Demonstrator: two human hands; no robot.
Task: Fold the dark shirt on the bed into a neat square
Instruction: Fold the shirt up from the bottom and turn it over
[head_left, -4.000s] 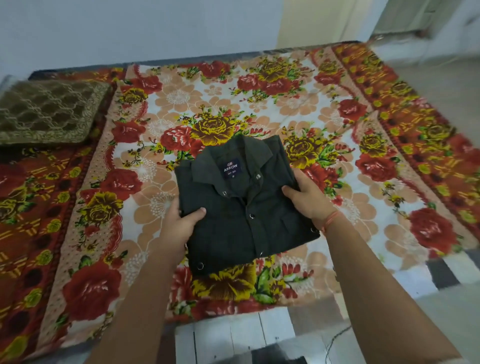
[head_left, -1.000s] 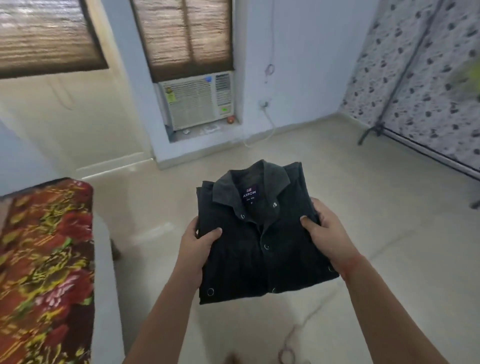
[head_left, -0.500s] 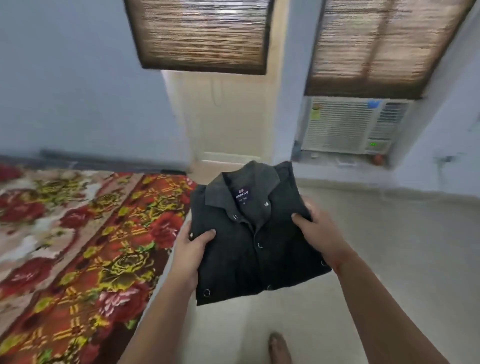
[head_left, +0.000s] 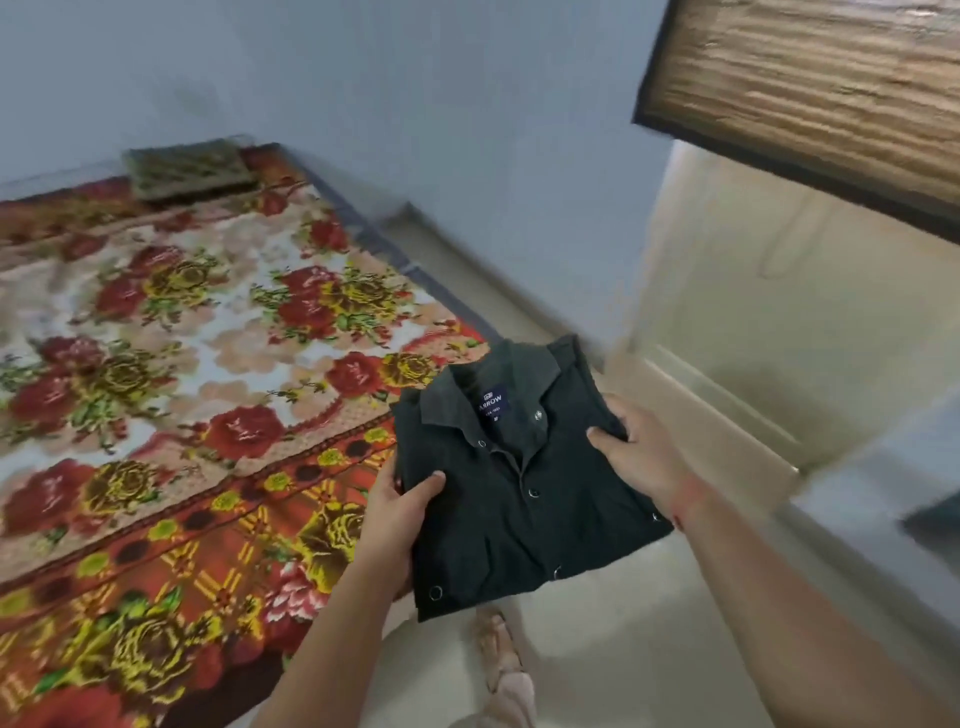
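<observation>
The dark shirt (head_left: 524, 488) is folded into a compact square, collar and label facing up, snaps down the front. I hold it in the air just past the bed's right edge, above the floor. My left hand (head_left: 400, 512) grips its left side with the thumb on top. My right hand (head_left: 641, 452) grips its right side the same way. The bed (head_left: 171, 364), covered by a red and yellow floral spread, lies to the left.
A brown patterned pillow (head_left: 189, 166) rests at the bed's far end against the blue wall. A bamboo blind (head_left: 810, 88) hangs at the upper right over a cream door. My foot (head_left: 506, 670) stands on the pale floor below the shirt.
I lifted the folded shirt off the bed, turned away toward the window side, and have now swung back left so the bed fills the left of the view. Both hands keep their grip.
</observation>
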